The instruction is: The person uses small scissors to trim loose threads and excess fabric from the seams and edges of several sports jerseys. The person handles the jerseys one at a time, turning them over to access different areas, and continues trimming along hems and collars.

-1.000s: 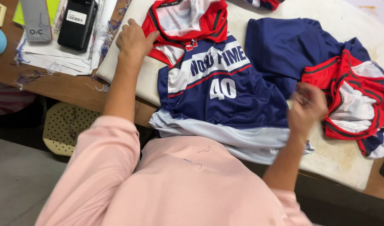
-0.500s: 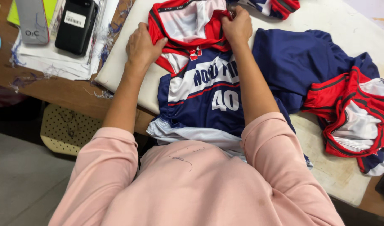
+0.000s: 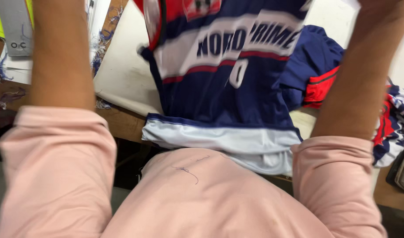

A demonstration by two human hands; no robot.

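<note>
A navy sports jersey [image 3: 228,92] with white and red bands and a pale blue hem hangs in front of me, its hem draped over the table edge against my pink top. Both my forearms reach up past the top of the picture, the left [image 3: 63,53] beside the jersey's left side, the right [image 3: 360,75] beside its right side. Neither hand shows, so I cannot see what they hold. The jersey's red collar area runs out of the picture at the top.
A white padded board [image 3: 122,75] lies on the wooden table [image 3: 118,125] under the jersey. More navy and red jerseys [image 3: 318,79] are heaped at the right. A grey device [image 3: 14,26] lies on paper at far left, a dark object [image 3: 402,172] at the right edge.
Both arms have gone up and out of the top of the picture. The jersey, flat on the board before, now hangs raised with its top end lifted. The view has moved closer.
</note>
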